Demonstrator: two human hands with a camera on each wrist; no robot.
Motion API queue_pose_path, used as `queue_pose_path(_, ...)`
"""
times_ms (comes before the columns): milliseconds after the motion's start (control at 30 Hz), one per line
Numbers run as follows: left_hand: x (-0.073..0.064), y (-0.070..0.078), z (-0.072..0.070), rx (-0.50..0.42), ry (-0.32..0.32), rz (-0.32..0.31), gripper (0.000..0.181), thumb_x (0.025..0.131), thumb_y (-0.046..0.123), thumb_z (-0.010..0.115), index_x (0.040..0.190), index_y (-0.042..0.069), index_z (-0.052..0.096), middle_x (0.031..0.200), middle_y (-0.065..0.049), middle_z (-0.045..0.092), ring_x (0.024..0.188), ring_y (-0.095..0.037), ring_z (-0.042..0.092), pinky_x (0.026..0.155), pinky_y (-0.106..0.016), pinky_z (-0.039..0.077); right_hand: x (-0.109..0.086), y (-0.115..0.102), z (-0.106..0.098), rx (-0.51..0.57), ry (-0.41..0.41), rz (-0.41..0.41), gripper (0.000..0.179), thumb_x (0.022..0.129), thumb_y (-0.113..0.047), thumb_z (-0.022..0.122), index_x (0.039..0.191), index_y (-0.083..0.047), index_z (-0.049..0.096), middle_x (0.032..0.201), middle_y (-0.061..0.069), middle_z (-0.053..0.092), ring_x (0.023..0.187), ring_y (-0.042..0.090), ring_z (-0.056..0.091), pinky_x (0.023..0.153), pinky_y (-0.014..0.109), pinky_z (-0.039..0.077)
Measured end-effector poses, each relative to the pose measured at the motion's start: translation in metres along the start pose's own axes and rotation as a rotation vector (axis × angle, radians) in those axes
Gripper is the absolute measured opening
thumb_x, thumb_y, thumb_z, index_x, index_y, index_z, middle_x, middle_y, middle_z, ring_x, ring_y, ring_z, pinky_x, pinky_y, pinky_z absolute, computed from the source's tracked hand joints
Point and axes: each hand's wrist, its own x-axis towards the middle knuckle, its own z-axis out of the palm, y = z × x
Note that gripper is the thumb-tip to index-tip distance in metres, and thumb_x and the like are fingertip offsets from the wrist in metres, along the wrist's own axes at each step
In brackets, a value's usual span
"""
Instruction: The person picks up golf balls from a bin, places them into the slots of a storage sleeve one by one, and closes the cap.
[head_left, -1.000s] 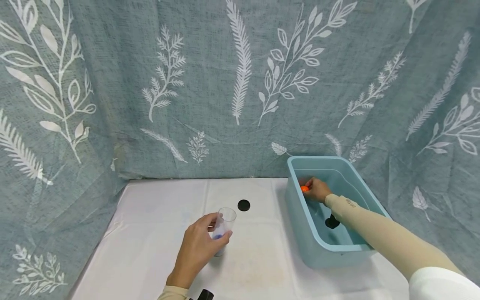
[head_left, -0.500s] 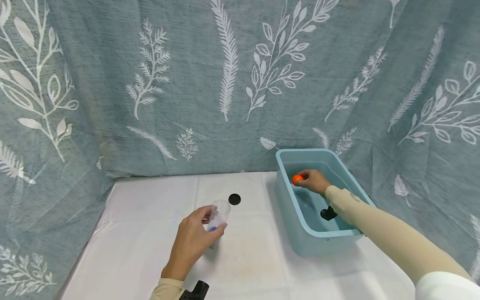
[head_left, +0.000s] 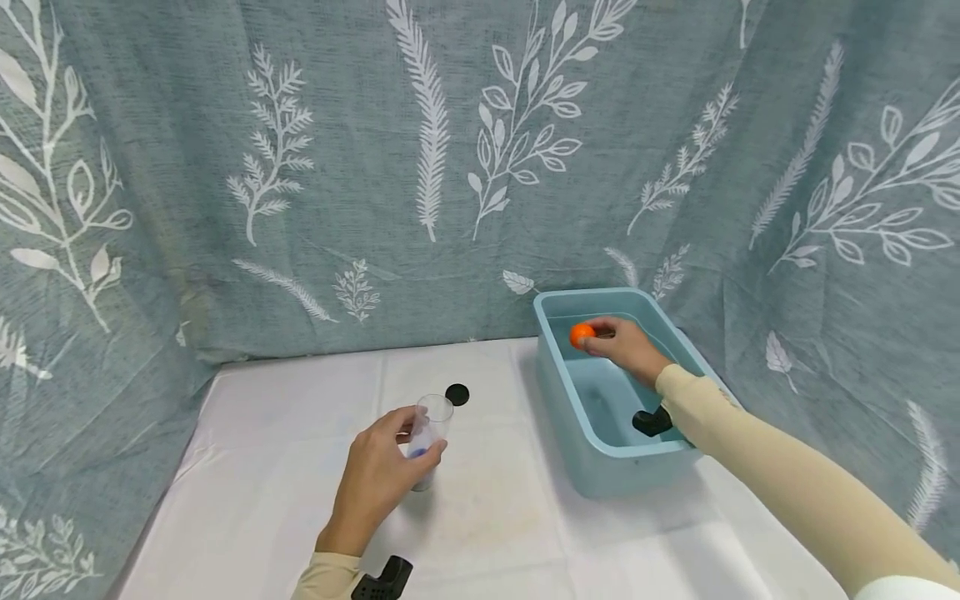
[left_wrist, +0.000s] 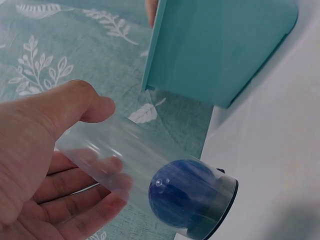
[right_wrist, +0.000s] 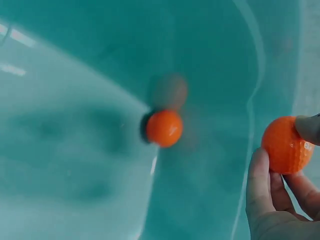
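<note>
Left hand grips a clear plastic cup – small blue ball inside – upright on the white table. Right hand pinches a dimpled orange ball above the light-blue plastic tub, at the cup's 2 o'clock.

Cup left of tub (ball above tub).

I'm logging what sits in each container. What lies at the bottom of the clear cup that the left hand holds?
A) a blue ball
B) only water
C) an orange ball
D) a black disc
A: the left wrist view shows a blue ball resting at the bottom of the clear cup, which the left hand grips; the orange ball is pinched by the right hand over the tub.
</note>
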Motion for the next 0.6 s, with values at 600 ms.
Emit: queue_pose_path(600, 0.0, 0.01, -0.001, 0.002, -0.006, 0.032, 0.044, 0.081, 0.025, 0.085, 0.117, 0.006, 0.068, 0.108, -0.008, 0.071, 0.096, -0.023, 0.069, 0.078, -0.043, 0.058, -0.05, -0.068, 0.024, 0.268, -0.044, -0.247, 0.051, 0.098, -0.024, 0.07, 0.141, -0.004, 0.052, 0.135, 0.014, 0.054, 0.126, 0.036, 0.054, 0.106, 0.038, 0.047)
